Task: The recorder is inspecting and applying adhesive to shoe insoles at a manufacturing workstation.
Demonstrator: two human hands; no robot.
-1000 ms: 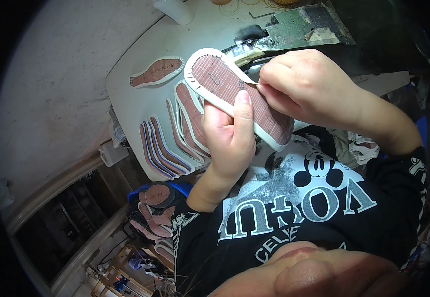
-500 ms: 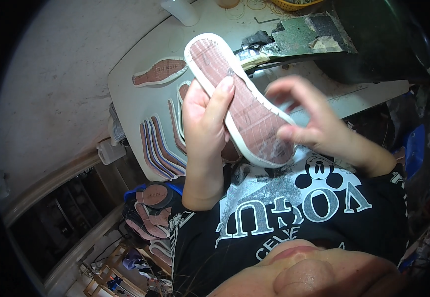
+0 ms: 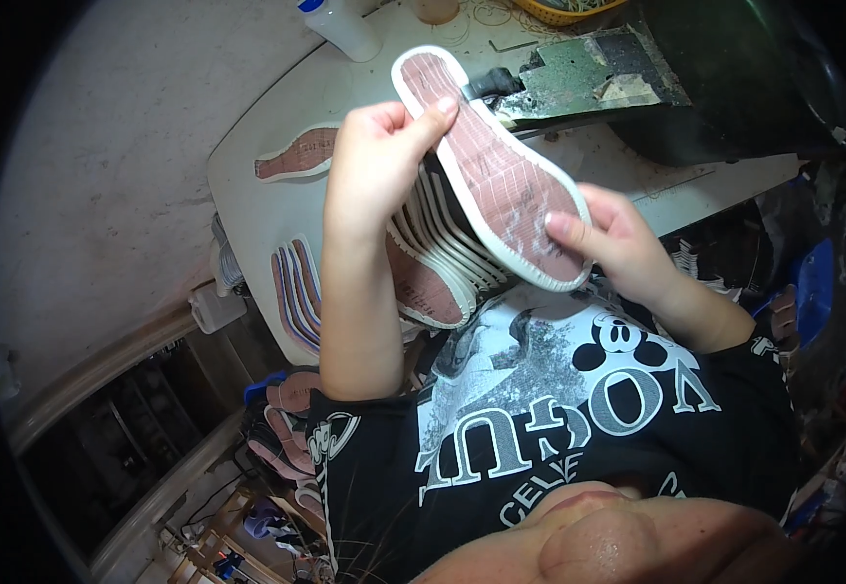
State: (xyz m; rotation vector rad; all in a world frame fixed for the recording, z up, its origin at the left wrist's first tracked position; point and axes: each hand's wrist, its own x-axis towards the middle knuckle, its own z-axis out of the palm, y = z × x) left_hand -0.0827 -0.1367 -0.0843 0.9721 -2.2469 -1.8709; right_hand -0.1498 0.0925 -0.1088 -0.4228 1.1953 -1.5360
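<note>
A long shoe insole (image 3: 515, 185), pink-brown with a white rim, is held up slantwise over the table's front edge. Near its narrow upper end my left hand (image 3: 384, 146) grips it, thumb pressed on the pink face. My right hand (image 3: 612, 229) pinches the wide lower end at its right edge, fingers hidden behind. The insole's upper right edge is beside the black head (image 3: 494, 86) of a green machine (image 3: 578, 73); whether they touch I cannot tell. Below my left hand, several white-edged insoles (image 3: 423, 277) stand in a leaning row, partly covered by my forearm.
One insole (image 3: 296, 154) lies flat at the table's left, with a row of blue-edged ones (image 3: 296, 282) nearer. A white bottle (image 3: 345, 29) and a yellow basket (image 3: 569, 12) are at the back. More soles (image 3: 282, 428) are piled at lower left. A wall borders the left.
The insole has moved up and right, its upper edge now beside the machine's black head. My left hand has shifted toward its upper end; my right hand has closed on the lower end.
</note>
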